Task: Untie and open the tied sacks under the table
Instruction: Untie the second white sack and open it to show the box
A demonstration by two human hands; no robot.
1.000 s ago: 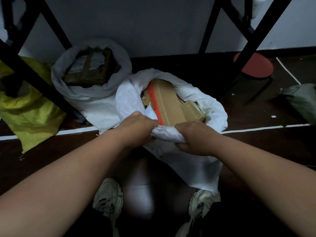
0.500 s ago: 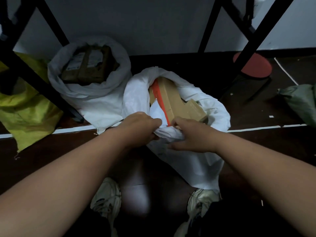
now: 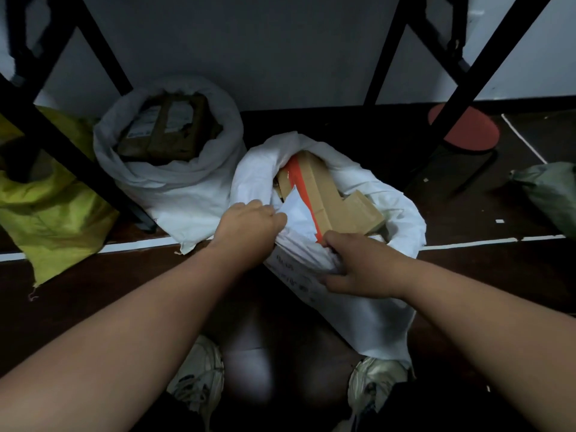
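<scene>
A white woven sack (image 3: 367, 310) stands open on the dark floor in front of me, its mouth rolled back. Inside it lie cardboard boxes (image 3: 330, 198), one with an orange tape stripe. My left hand (image 3: 249, 226) grips the near rim of the sack on the left. My right hand (image 3: 361, 263) grips the bunched rim on the right, fingers curled into the cloth. A second white sack (image 3: 174, 182) stands open behind to the left, with dark brown parcels showing in its mouth.
A yellow sack (image 3: 53, 213) slumps at the far left behind black table legs (image 3: 78, 163). More black legs (image 3: 461, 79) cross at the upper right above a red stool (image 3: 467, 132). A green bag (image 3: 548, 194) lies at the right edge. My shoes (image 3: 199, 378) are below.
Both hands have shifted along the near rim, pushing it down. The right hand has dropped lower on the sack's side, and more of the boxes shows.
</scene>
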